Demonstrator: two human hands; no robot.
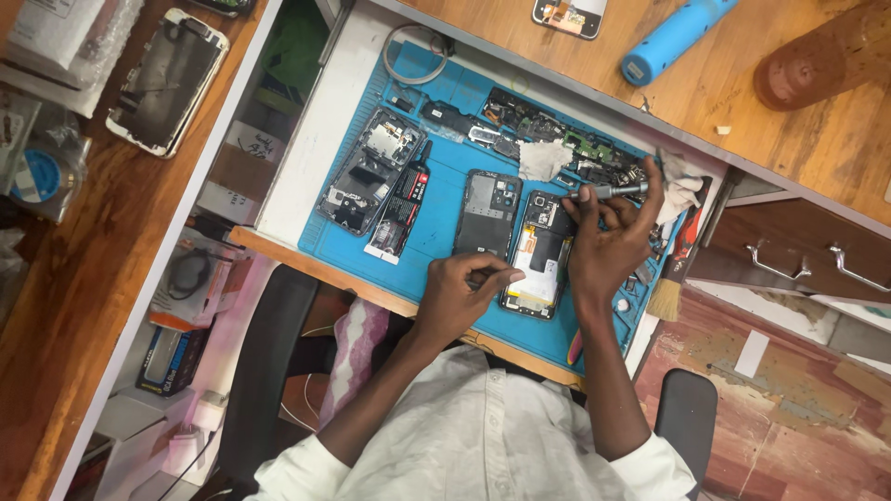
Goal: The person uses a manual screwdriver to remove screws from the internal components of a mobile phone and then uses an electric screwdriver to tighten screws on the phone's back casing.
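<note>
**Two hands at work on an opened phone**

Seen from above, a person in a white shirt leans over a blue mat [445, 199] spread on a pull-out work surface. The right hand [608, 246] is closed around a slim grey screwdriver [613, 192], which lies nearly level, its tip pointing left over the top end of the opened phone [540, 252]. That phone lies just below and left of this grip, its insides showing, with a pale battery in the middle. The left hand [459, 292] rests at the phone's lower left edge with its fingers curled in; a thin tool seems pinched there, but it is too small to tell for sure. Just left of the phone, touching or nearly so, lies a dark back cover [489, 211]. Farther left sit a bare phone frame [371, 167] and a black glue tube [401, 209]. Above the right hand, loose parts [548, 130] and a white cloth [543, 160] are scattered. Right of that grip lies a small brush [670, 278].
</note>
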